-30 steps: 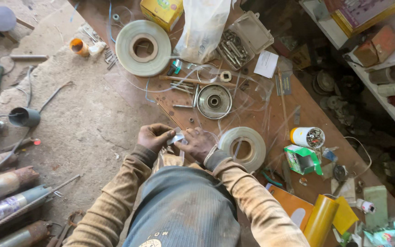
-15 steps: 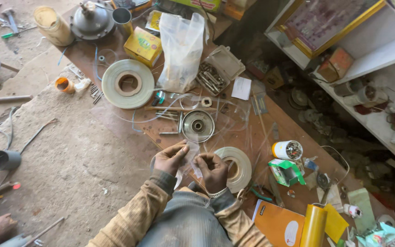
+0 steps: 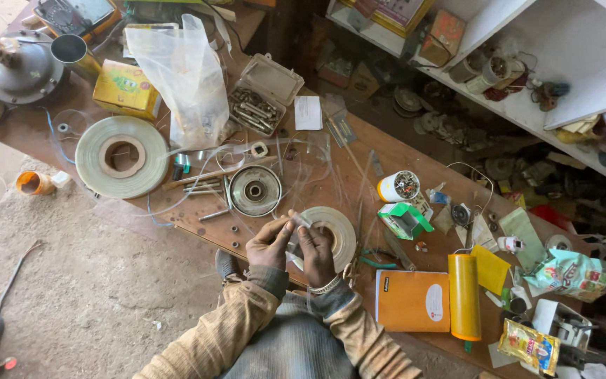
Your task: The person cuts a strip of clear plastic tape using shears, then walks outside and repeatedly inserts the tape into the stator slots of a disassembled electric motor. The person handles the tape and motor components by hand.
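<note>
A small pale piece (image 3: 296,220) is pinched between the fingertips of the left hand (image 3: 269,245) and the right hand (image 3: 315,254), held just above the near edge of the wooden bench (image 3: 359,165). Both hands are closed on it in a fine fingertip grip; what the piece is cannot be told, as it is too small and partly hidden by the fingers. A thin clear strip seems to run from it, but this is not certain.

The piece is held directly over the near-left rim of a roll of pale tape (image 3: 331,235), which lies flat on the bench, touching or just under the right hand. The roll's open centre is seen just far of the right knuckles. The right hand is the nearer one to the roll; the left hand is set just to its left, apart from it.

Just far and left of the hands a round metal disc (image 3: 254,190) is laid flat, with loose bolts and rods scattered beside it. Further left a larger roll of pale tape (image 3: 122,156) is placed, well apart from both hands. To the right, an orange notebook (image 3: 411,300) and a yellow roll (image 3: 463,296) are laid near the bench's near edge, with the yellow roll's long axis running near to far.
</note>
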